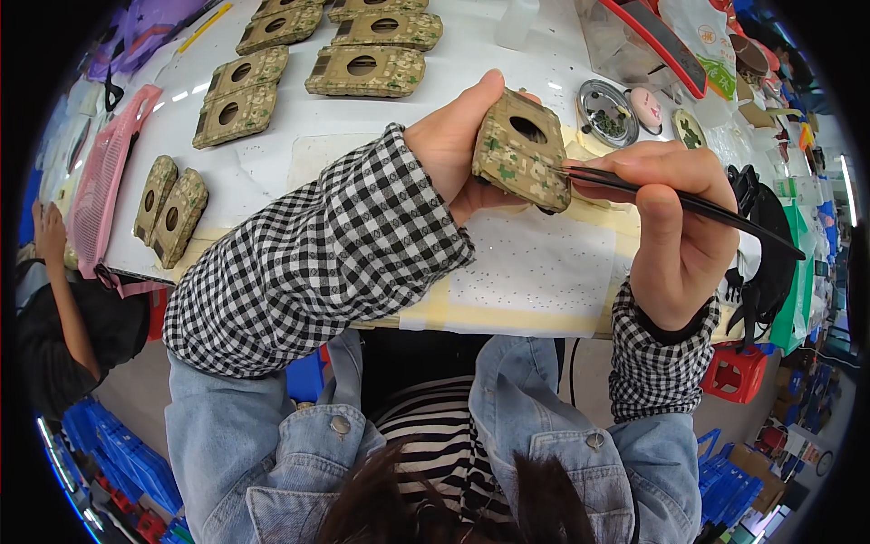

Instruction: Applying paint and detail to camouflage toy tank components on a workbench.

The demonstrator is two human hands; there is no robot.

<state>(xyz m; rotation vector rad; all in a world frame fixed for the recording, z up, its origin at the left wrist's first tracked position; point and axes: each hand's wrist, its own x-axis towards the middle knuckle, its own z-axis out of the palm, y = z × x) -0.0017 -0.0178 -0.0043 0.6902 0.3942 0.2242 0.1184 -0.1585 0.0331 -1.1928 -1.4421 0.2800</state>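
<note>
My left hand (458,136) holds a camouflage-patterned casing (524,150) up over the table, tilted, with its round dark opening facing up. Closed around black tweezers (698,204), my right hand (680,213) brings their tips to the casing's surface near its right edge; whether a small piece sits between the tips is too small to tell. Under both hands lies a white sheet (535,272) scattered with tiny dark specks. A round clear dish (607,113) with small dark green bits stands just beyond my right hand.
Several matching casings (365,71) lie in rows at the far left and middle. A pink mesh bag (113,181) hangs over the left edge. At the right are a clear box (625,50), a red-framed device (666,45) and a black strapped item (766,263). Another person (68,308) sits at the left.
</note>
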